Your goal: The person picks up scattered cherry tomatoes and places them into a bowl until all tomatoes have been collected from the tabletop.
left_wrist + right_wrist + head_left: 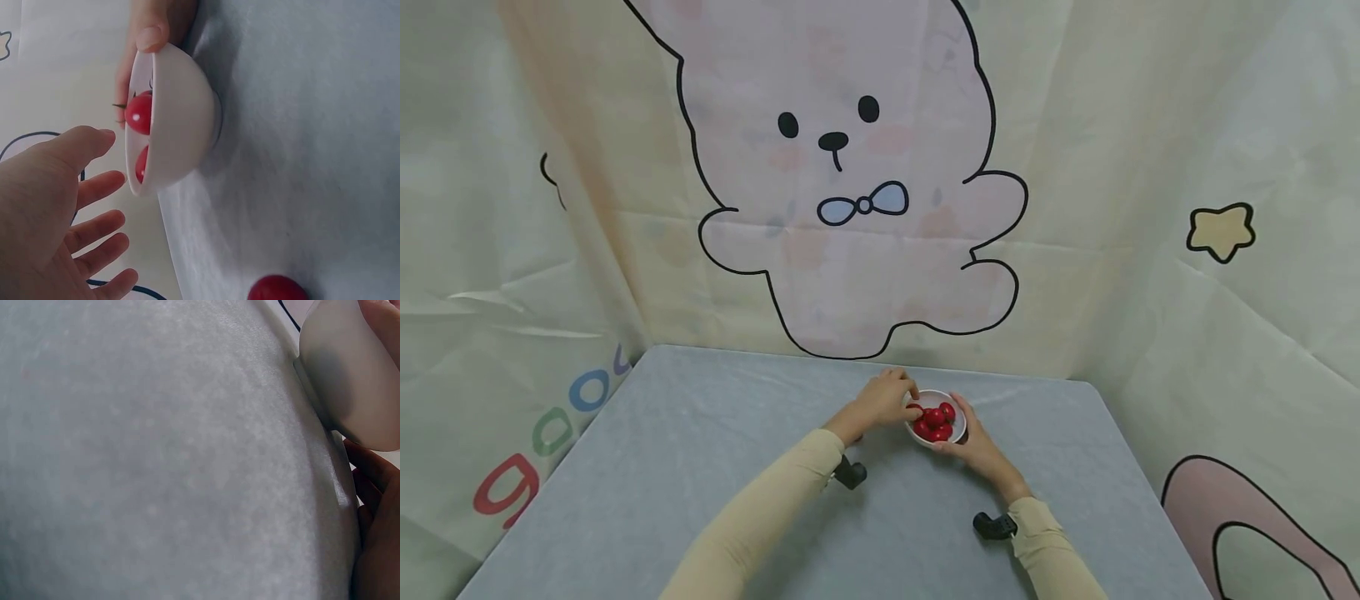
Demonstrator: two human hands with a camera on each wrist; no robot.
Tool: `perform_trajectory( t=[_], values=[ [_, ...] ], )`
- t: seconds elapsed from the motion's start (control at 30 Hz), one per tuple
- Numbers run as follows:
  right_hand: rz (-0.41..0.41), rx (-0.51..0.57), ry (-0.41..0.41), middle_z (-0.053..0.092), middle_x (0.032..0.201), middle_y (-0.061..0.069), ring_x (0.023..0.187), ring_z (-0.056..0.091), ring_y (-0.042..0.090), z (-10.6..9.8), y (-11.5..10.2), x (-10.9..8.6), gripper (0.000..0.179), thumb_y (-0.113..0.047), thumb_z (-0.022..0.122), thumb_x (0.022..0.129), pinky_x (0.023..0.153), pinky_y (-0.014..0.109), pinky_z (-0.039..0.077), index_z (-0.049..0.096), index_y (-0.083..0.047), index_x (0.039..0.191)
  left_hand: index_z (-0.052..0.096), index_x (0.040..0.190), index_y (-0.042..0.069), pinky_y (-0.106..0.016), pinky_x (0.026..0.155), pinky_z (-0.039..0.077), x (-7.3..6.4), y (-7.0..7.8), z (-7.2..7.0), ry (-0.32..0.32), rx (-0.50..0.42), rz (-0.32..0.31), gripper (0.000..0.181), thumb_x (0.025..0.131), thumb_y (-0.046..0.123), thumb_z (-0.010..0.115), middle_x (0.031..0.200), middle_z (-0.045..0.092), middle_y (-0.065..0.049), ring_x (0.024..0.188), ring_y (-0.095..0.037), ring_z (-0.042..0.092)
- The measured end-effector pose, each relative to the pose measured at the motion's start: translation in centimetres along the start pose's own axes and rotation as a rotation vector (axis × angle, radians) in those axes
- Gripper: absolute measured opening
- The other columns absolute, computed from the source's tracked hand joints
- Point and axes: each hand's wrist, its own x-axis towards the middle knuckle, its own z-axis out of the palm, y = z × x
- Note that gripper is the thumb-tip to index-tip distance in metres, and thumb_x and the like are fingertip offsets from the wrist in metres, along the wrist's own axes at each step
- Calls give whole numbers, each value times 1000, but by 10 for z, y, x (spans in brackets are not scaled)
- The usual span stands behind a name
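Several small red tomatoes sit in a small white bowl. My right hand holds the bowl from its right side, thumb at the near rim and fingers round the far side. In the right wrist view, the bowl shows side-on between thumb and fingers. At the bowl's left rim is my left hand, its fingertips close to the tomatoes. Seen from the left wrist, the left hand has spread fingers with nothing between them. A green-stemmed tomato peeks over the rim near its thumb.
Another red tomato lies on the grey-blue tablecloth, left of the bowl. Behind the table's far edge hangs a printed curtain, with more curtain at both sides. Each wrist wears a black device.
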Motion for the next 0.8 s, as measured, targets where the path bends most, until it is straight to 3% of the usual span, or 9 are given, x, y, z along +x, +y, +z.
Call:
perform_trajectory(
  t=[0.3, 0.57, 0.8],
  values=[
    [-55, 12, 17, 27, 153, 14, 141, 28, 33, 0, 2, 2, 102, -22, 82, 72, 112, 55, 22, 16, -23, 150, 66, 106, 22, -42, 94, 45, -9, -18, 0, 0, -25, -32, 32, 84, 44, 65, 120, 56, 0, 112, -19, 50],
    [-29, 44, 0, 26, 153, 19, 142, 25, 37, 2, -3, 1, 103, -18, 82, 71, 113, 58, 18, 16, -17, 150, 66, 100, 25, -40, 92, 45, -16, -31, 1, -2, -23, -51, 27, 83, 46, 66, 118, 56, 0, 111, -19, 48],
    [-36, 16, 8, 25, 154, 14, 143, 23, 34, 3, -3, 0, 101, -22, 81, 72, 114, 57, 18, 16, -23, 150, 68, 103, 21, -41, 92, 46, -26, -41, 1, -18, -30, -49, 29, 84, 44, 65, 119, 57, -2, 112, -21, 49]
  ],
)
